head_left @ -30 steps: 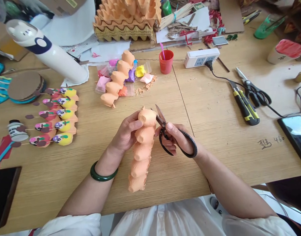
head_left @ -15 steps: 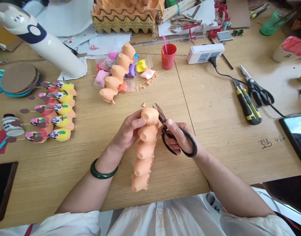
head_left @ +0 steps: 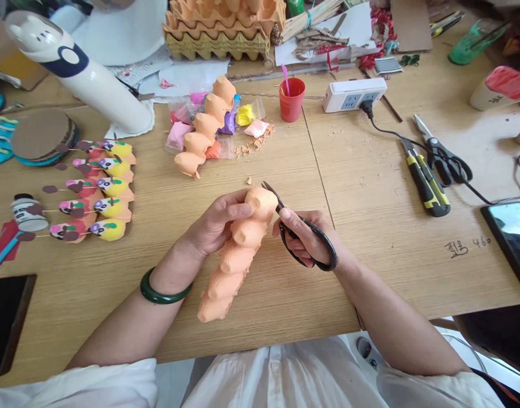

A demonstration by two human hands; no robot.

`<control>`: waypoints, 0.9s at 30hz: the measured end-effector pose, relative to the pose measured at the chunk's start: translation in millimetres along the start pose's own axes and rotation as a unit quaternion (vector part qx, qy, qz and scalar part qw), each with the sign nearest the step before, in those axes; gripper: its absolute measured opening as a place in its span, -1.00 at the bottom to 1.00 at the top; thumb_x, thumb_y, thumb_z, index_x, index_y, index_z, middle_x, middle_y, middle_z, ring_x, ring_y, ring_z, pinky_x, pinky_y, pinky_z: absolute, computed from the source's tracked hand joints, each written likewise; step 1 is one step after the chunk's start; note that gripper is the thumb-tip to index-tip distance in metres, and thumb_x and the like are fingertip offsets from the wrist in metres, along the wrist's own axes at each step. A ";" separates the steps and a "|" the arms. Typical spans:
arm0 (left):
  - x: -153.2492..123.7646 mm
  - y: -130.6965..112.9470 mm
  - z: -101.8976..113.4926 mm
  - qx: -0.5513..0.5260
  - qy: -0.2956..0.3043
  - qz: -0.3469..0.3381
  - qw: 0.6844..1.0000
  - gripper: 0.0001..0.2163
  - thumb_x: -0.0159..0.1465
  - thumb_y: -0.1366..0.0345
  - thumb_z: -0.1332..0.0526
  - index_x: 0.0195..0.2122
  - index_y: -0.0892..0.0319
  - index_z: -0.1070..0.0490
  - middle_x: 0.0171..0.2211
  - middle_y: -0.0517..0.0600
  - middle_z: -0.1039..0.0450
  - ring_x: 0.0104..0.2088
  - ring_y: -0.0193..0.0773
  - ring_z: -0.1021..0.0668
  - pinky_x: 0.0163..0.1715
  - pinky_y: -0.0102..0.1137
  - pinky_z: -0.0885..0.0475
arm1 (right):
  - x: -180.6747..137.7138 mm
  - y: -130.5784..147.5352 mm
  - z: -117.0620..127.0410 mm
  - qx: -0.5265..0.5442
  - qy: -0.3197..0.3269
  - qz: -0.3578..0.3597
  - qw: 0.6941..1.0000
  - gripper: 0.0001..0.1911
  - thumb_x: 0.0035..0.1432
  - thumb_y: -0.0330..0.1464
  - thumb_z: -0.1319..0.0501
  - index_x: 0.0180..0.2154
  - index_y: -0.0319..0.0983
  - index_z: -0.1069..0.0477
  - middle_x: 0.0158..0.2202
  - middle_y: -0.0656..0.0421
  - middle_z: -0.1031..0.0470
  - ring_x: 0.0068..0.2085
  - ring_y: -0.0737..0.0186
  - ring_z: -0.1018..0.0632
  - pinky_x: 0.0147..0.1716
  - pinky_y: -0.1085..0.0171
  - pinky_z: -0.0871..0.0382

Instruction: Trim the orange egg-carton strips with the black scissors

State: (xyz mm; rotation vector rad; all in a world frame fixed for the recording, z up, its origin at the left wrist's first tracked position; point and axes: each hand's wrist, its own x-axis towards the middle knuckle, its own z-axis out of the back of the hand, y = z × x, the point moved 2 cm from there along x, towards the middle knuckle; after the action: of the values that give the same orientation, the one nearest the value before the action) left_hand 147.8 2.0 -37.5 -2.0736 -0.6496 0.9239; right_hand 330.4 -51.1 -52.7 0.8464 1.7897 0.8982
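My left hand [head_left: 215, 222] grips the upper end of an orange egg-carton strip [head_left: 232, 258] of several joined cups, held slanted above the wooden table [head_left: 370, 226]. My right hand [head_left: 305, 238] is closed through the black handles of a pair of scissors [head_left: 300, 229]. The scissor blades lie nearly together against the right side of the strip's top cup. A green bangle [head_left: 162, 289] circles my left wrist.
A second orange carton strip [head_left: 203, 133] lies further back by bags of coloured clay. Painted carton figures [head_left: 102, 192] sit at the left, a red cup [head_left: 292, 99], power strip [head_left: 353, 93], another pair of scissors [head_left: 442, 153], a utility knife [head_left: 425, 178] and a phone [head_left: 510, 232] at the right.
The strip's lower end has swung to the left, so it now hangs slanted. The scissor blades have closed against the top cup. Both hands stay in about the same place.
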 end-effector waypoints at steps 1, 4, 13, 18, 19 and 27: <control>-2.1 -2.8 0.3 0.023 0.013 0.011 1.000 -0.64 0.07 0.02 -0.51 -0.38 0.12 -0.44 -0.63 -0.13 -0.27 -0.67 -0.40 -0.29 -0.69 -0.47 -0.23 | 2.0 -1.1 1.1 0.005 -0.001 0.006 1.000 -0.36 0.12 0.26 -0.30 -0.37 -0.22 -0.38 -0.68 0.45 0.00 -0.73 0.52 -0.05 -0.86 0.45 -0.10; -9.6 -11.8 4.4 0.098 0.038 0.042 0.994 -0.69 0.11 0.07 -0.52 -0.36 0.13 -0.49 -0.59 -0.11 -0.28 -0.66 -0.43 -0.25 -0.70 -0.49 -0.20 | 9.8 -4.7 6.0 0.021 -0.015 0.040 0.999 -0.38 0.13 0.23 -0.31 -0.32 -0.22 -0.40 -0.65 0.42 -0.10 -0.71 0.48 -0.16 -0.80 0.41 -0.20; -21.1 -31.9 9.8 0.308 0.118 0.060 0.942 -0.79 0.27 0.07 -0.39 -0.24 0.09 -0.67 -0.45 0.02 -0.48 -0.48 -0.24 -0.49 -0.53 -0.43 -0.39 | 14.2 -4.2 9.2 0.038 0.043 0.117 0.992 -0.57 0.17 -0.08 -0.42 -0.08 -0.22 -0.47 -0.31 0.22 -0.51 -0.31 0.30 -0.52 -0.25 0.28 -0.48; -9.8 -27.2 10.6 0.337 0.107 0.053 0.934 -0.75 0.24 0.03 -0.39 -0.22 0.08 -0.68 -0.31 0.05 -0.59 -0.32 -0.14 -0.61 -0.35 -0.36 -0.54 | 11.6 -2.3 9.6 0.075 0.083 0.102 0.988 -0.63 0.13 -0.24 -0.45 -0.08 -0.22 -0.47 -0.37 0.27 -0.47 -0.37 0.30 -0.52 -0.35 0.27 -0.45; -6.1 -26.2 12.2 0.334 0.095 0.047 0.937 -0.75 0.21 0.04 -0.42 -0.21 0.07 -0.68 -0.24 0.05 -0.62 -0.24 -0.09 -0.63 -0.25 -0.31 -0.58 | 12.3 -2.8 9.8 0.077 0.090 0.101 0.988 -0.63 0.11 -0.24 -0.46 -0.09 -0.23 -0.46 -0.38 0.27 -0.48 -0.39 0.30 -0.52 -0.38 0.28 -0.44; 10.4 -46.9 4.8 0.443 0.050 0.011 0.895 -0.57 0.19 0.10 -0.43 0.04 0.19 -0.55 0.05 0.14 -0.59 0.06 0.02 -0.62 0.15 -0.08 -0.50 | 21.4 -7.1 12.6 0.200 0.084 0.043 0.975 -0.61 -0.04 -0.38 -0.51 -0.15 -0.25 -0.47 -0.38 0.26 -0.56 -0.40 0.30 -0.57 -0.44 0.31 -0.52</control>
State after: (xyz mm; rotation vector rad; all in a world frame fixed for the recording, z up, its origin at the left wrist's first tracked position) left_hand 143.9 38.5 -6.1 -1.2862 -0.0873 0.8881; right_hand 333.9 -33.9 -71.7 1.1376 2.1365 0.6864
